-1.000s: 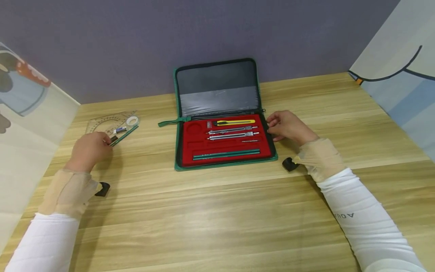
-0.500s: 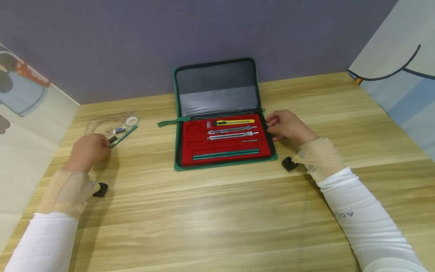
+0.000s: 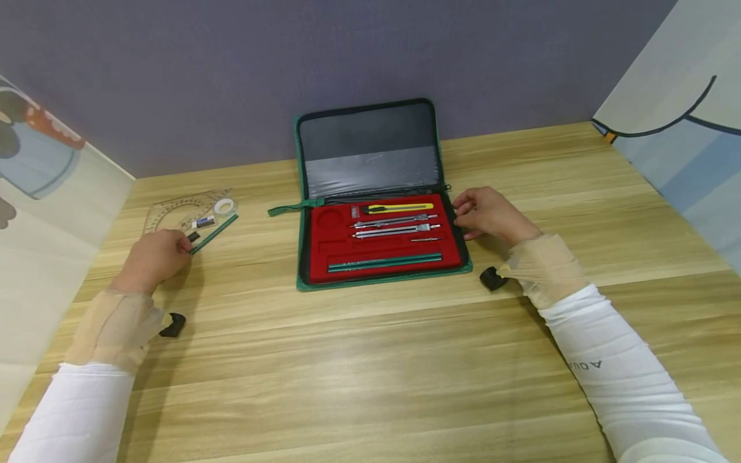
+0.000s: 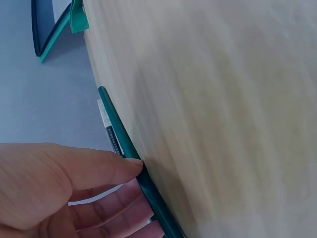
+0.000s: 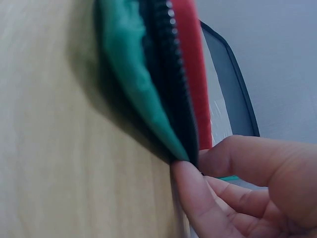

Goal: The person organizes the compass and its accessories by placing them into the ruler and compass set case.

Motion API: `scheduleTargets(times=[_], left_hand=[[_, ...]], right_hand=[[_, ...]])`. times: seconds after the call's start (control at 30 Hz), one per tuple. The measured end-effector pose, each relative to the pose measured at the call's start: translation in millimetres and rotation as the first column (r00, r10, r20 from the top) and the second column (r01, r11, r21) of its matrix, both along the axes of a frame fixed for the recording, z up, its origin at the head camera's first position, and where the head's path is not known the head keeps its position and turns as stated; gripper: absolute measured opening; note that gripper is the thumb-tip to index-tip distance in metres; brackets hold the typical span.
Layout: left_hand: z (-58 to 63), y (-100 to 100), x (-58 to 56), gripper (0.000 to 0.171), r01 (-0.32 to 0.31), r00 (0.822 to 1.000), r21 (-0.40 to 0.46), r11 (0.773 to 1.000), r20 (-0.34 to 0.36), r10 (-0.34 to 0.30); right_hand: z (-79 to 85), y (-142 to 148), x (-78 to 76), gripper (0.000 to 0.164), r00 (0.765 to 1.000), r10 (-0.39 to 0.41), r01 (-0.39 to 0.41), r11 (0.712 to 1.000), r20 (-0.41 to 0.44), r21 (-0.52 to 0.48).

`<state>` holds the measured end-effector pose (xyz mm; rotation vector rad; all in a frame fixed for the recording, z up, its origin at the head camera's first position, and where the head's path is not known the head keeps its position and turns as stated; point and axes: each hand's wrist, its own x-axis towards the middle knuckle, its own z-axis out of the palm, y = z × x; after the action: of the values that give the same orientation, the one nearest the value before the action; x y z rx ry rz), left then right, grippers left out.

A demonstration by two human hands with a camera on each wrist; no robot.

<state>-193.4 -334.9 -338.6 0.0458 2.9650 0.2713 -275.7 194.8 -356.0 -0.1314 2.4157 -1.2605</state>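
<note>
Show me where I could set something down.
Free: the front of the table between the sleeves; the patch between the green pencil and the open case, nearer than its strap; the stretch between the right hand and the right wall. Crowded: around the left hand, with green pencil, eraser, white ring and clear protractor.

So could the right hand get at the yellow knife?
Probably yes: the yellow knife lies uncovered in the open case, close by, though the right hand would likely first release the case.
</note>
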Motion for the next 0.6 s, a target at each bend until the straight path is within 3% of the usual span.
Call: scheduleTargets(times=[0.33, 0.6], left_hand=[[0.4, 7, 1.7, 0.020, 0.040, 0.999, -0.005, 0.999, -0.036, -0.040], [4.0, 21, 3.4, 0.017, 0.079, 0.991, -0.011, 0.997, -0.110, -0.080]], right_hand=[[-0.4, 0, -0.2, 0.039, 1.000, 0.004, -0.004, 1.000, 0.000, -0.002], [-0.5, 0, -0.5, 0.039, 1.000, 0.007, -0.007, 1.000, -0.003, 0.003]])
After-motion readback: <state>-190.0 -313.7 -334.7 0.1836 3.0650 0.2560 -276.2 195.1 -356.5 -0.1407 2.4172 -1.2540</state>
